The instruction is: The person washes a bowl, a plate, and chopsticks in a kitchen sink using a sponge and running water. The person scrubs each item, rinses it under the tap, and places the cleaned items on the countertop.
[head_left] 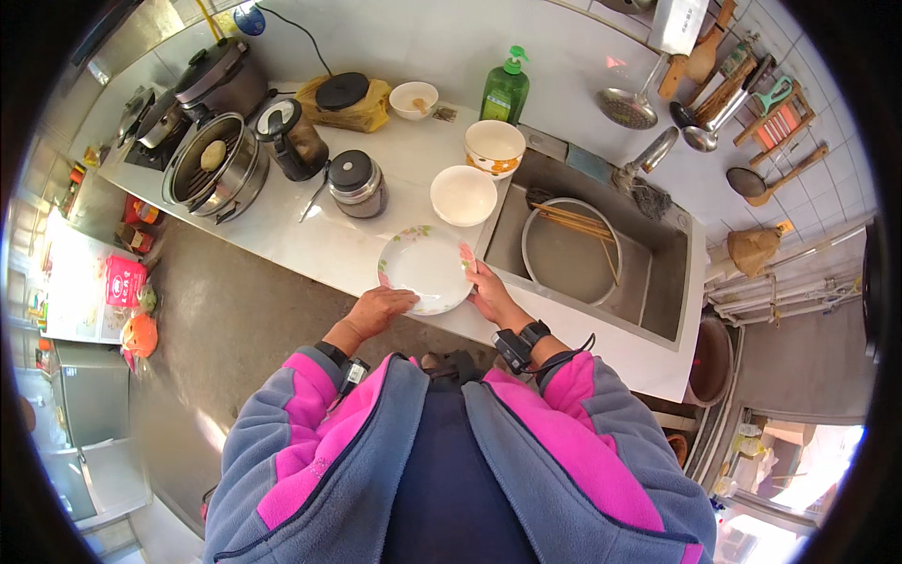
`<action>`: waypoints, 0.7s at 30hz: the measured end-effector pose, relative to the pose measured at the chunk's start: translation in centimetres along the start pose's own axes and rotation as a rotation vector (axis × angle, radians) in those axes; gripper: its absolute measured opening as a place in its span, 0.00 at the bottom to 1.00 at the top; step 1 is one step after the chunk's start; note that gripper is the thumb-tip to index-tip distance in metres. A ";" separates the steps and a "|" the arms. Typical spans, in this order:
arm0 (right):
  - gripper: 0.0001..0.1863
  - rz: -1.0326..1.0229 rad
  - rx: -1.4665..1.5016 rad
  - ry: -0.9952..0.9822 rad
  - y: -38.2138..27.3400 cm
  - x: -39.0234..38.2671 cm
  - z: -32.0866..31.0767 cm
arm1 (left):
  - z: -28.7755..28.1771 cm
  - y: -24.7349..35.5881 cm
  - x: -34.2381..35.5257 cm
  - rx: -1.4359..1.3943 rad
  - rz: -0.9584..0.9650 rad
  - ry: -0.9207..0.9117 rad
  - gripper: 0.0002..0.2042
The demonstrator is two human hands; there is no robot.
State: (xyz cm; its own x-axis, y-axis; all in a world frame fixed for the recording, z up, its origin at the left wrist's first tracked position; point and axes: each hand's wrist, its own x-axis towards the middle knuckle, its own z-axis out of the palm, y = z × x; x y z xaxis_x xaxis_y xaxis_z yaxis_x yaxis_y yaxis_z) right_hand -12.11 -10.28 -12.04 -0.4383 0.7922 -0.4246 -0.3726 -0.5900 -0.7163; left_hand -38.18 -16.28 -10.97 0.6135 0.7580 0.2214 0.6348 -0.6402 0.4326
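Between my two hands is a white plate (420, 271) with pink flowers and green leaves on its rim, at the front edge of the counter. My left hand (381, 309) grips the plate's near left rim. On the right rim, my right hand (489, 290) is closed with the thumb over the edge. Just beyond the plate stand a white bowl (463, 195) and a white bowl with an orange pattern (495, 148). To the right, the sink (665, 282) holds a round metal basin (560, 282) of cloudy water, with several chopsticks (573, 222) across it.
A green pump bottle (505, 89) stands behind the bowls. Leftward are a dark-lidded jar (355, 184), a kettle (292, 141), a steamer pot (215, 167) and a small bowl (413, 100). The faucet (655, 150) reaches toward the sink. Ladles and a cleaver (676, 26) hang on the wall.
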 end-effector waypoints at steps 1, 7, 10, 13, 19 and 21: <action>0.30 -0.035 0.028 -0.053 0.0 0.0 0.1 | 0.0 -0.3 0.0 0.013 0.004 -0.009 0.11; 0.30 0.030 -0.024 0.000 0.1 0.1 -0.6 | 0.7 -1.2 1.0 -0.014 -0.011 -0.005 0.12; 0.28 0.038 -0.025 0.010 0.1 -0.3 -1.5 | 0.7 -0.4 1.5 0.001 -0.120 -0.031 0.12; 0.26 0.063 -0.008 -0.020 0.1 -0.7 -2.8 | -0.1 1.0 2.4 0.009 -0.279 -0.145 0.11; 0.27 0.064 0.063 -0.001 -1.6 -2.2 -7.4 | -1.3 4.9 7.5 0.088 -0.387 -0.439 0.13; 0.26 0.006 0.052 -0.013 -2.9 -3.3 -9.7 | -0.9 6.5 10.2 0.057 -0.337 -0.363 0.13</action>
State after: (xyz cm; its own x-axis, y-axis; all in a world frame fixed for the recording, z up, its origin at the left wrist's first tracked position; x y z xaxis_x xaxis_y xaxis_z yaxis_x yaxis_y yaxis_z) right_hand -1.72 -9.67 -13.96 -0.4515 0.7864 -0.4215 -0.4118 -0.6027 -0.6835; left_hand -28.22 -12.63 -5.15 0.4877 0.8377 -0.2456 0.8442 -0.3809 0.3770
